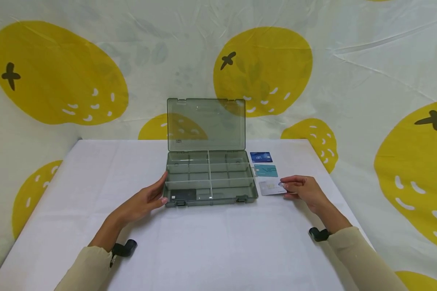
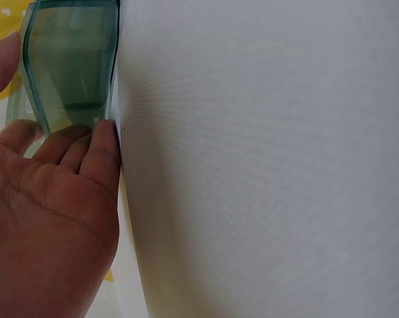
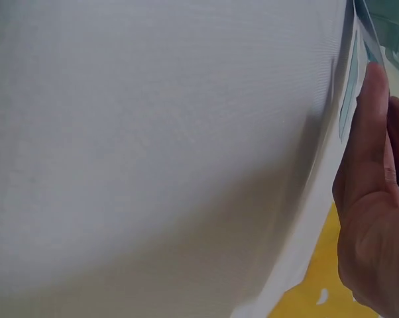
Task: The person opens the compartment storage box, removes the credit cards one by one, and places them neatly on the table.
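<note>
A grey-green see-through compartment box (image 1: 211, 198) stands with its lid (image 1: 206, 125) raised. My left hand (image 1: 144, 201) holds the box at its front left corner, thumb by the front edge and fingers along the left wall. The left wrist view shows these fingers (image 2: 101, 149) bent against the clear wall. A dark card (image 1: 183, 195) lies in the front left compartment. To the right of the box, my right hand (image 1: 306, 192) pinches the right end of a whitish-silver card (image 1: 270, 188). In the right wrist view this card (image 3: 367, 30) appears edge-on, tilted up from the table.
A teal card (image 1: 266, 171) and a dark blue card (image 1: 261, 157) lie behind the whitish one, beside the box's right wall. Clear dividers (image 1: 189, 182) split the box into several compartments. A white cloth covers the table (image 1: 218, 246); a fruit-patterned sheet (image 1: 160, 60) hangs behind.
</note>
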### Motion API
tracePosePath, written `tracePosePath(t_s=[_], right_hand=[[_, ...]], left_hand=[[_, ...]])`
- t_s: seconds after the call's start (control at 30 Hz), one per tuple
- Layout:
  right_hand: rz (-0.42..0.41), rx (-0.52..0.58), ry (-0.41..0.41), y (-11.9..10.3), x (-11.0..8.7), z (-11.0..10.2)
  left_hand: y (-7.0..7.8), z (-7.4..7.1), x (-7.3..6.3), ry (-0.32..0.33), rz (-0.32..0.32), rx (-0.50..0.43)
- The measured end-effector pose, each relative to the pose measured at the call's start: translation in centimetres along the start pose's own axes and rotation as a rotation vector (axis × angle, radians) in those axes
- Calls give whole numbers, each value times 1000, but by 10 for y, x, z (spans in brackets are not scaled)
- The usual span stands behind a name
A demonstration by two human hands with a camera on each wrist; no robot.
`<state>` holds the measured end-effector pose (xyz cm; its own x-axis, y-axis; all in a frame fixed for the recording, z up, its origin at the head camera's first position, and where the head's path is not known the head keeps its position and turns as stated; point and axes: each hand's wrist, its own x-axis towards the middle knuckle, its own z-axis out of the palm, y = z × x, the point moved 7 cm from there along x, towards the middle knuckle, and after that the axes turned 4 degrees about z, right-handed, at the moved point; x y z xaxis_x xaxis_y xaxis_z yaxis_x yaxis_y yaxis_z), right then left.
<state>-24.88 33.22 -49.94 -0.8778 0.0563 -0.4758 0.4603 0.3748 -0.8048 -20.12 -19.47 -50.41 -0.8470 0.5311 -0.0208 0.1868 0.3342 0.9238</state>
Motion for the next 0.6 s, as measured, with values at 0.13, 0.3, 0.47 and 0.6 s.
tracePosePath(t_s=[0.13, 0.3, 0.47, 0.6], right_hand=[[-6, -31, -4, -1, 1, 2], [-11, -92, 16, -3, 0, 2], [-72, -253, 101, -13, -7, 2], [-150, -313, 167, -30, -17, 7]], left_hand=[[0, 0, 0, 3, -2, 5], [1, 0, 0, 4, 4, 6], [1, -1, 0, 6, 2, 17], [1, -1, 0, 4, 5, 14]])
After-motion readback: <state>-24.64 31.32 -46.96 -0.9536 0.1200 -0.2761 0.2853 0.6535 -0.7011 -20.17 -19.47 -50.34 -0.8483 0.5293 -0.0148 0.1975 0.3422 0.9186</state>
